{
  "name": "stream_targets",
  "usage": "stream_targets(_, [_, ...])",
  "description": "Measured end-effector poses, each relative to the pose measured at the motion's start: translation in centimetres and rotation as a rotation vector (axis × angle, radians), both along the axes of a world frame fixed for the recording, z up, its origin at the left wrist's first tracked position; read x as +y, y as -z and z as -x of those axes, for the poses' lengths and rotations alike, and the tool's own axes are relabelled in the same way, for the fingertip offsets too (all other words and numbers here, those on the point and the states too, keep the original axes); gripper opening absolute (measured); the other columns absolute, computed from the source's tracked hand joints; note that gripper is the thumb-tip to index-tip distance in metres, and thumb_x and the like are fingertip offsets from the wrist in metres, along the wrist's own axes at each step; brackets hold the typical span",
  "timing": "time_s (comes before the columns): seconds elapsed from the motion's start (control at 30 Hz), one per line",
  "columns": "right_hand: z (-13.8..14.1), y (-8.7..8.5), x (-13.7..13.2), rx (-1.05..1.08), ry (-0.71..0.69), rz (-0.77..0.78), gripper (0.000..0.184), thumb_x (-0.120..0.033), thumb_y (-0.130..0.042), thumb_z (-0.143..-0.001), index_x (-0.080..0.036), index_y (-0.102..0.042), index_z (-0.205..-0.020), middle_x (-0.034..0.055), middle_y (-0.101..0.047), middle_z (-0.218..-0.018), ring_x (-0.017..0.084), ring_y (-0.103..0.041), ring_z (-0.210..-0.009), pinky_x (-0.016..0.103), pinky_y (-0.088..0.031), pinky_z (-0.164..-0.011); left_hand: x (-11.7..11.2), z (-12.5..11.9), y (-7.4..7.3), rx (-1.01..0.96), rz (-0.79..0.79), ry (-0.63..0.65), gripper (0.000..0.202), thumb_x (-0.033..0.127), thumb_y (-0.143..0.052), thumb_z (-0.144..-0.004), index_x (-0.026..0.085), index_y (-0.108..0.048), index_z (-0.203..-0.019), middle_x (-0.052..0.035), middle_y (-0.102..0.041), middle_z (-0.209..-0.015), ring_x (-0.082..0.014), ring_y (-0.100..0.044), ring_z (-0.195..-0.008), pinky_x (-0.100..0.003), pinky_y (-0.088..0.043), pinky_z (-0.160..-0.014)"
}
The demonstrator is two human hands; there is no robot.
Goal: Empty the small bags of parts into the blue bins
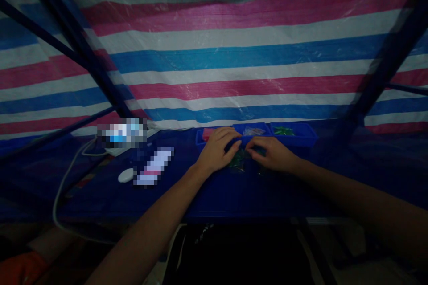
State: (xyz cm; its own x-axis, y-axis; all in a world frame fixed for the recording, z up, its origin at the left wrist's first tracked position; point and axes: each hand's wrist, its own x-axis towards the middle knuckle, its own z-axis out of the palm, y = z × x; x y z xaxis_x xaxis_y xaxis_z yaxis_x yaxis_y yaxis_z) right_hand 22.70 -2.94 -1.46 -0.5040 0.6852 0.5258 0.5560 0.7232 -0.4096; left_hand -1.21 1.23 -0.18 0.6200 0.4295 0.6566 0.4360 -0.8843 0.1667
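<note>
Small green pieces point(238, 160) lay on the blue table point(234, 196), between both hands. Left hand point(217, 149) and right hand point(272, 155) pinched at them; grip unclear. Blue trays point(301, 136) behind held more, so sorting looked unfinished.

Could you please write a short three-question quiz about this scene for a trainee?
1. True or false: both hands rest on the blue table.
2. What lies between the left hand and the right hand? A) small green pieces B) a cup C) scissors
3. Which bin holds green parts: the left bin or the right bin?

Key: 1 true; 2 A; 3 the right bin.
</note>
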Motion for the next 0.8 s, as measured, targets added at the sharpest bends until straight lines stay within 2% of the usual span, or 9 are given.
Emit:
stream_targets(0.13, [-0.3,0.2,0.5,0.250,0.108,0.087,0.014,-0.026,-0.058,-0.096,-0.022,-0.070,-0.102,0.0042,-0.075,-0.095,0.021,-0.070,-0.084,0.035,-0.055,-0.079,-0.4,-0.8,0.9,-0.001,0.169,0.015,0.046,0.041,-0.069,-0.095,0.023,-0.061,-0.137,-0.0082,-0.073,-0.127,-0.0269,-0.065,-0.120,-0.049,-0.049,-0.109])
stream_targets(0.3, [-0.1,0.8,0.8,0.422,0.019,0.260,0.019,-0.037,-0.066,-0.093,-0.023,-0.069,-0.106,0.0055,-0.075,-0.100,0.022,-0.073,-0.091,0.039,-0.059,-0.083,-0.2,-1.3,1.4,-0.086,0.347,0.081,0.039,0.029,-0.067,-0.095,0.024,-0.063,-0.134,-0.0049,-0.078,-0.111,-0.0230,-0.074,-0.104,-0.042,-0.054,-0.100])
stream_targets(0.47, [0.1,1.1,1.2,0.575,-0.035,0.431,0.032,-0.040,-0.079,-0.083,-0.022,-0.067,-0.106,0.0060,-0.073,-0.099,0.020,-0.073,-0.088,0.040,-0.062,-0.086,-0.2,-1.4,1.2,-0.238,0.483,0.106,0.039,0.030,-0.067,-0.096,0.022,-0.061,-0.133,-0.0055,-0.079,-0.102,-0.0198,-0.075,-0.092,-0.038,-0.059,-0.090])
stream_targets(0.6, [0.0,1.2,1.5,0.676,-0.003,0.454,0.031,-0.037,-0.080,-0.082,-0.021,-0.066,-0.104,0.0047,-0.072,-0.094,0.017,-0.072,-0.081,0.036,-0.063,-0.079,0.1,-1.6,1.4,-0.322,0.589,0.120,0.041,0.031,-0.069,-0.094,0.020,-0.060,-0.132,-0.0074,-0.078,-0.101,-0.0197,-0.075,-0.088,-0.038,-0.061,-0.086])
stream_targets(0.8, [0.0,1.3,1.4,0.692,-0.036,0.526,0.036,-0.036,-0.084,-0.077,-0.021,-0.065,-0.103,0.0031,-0.073,-0.091,0.017,-0.072,-0.078,0.037,-0.063,-0.077,0.3,-1.6,1.6,-0.368,0.635,0.152,0.037,0.029,-0.071,-0.092,0.020,-0.060,-0.126,-0.0070,-0.077,-0.099,-0.0200,-0.075,-0.090,-0.040,-0.061,-0.088])
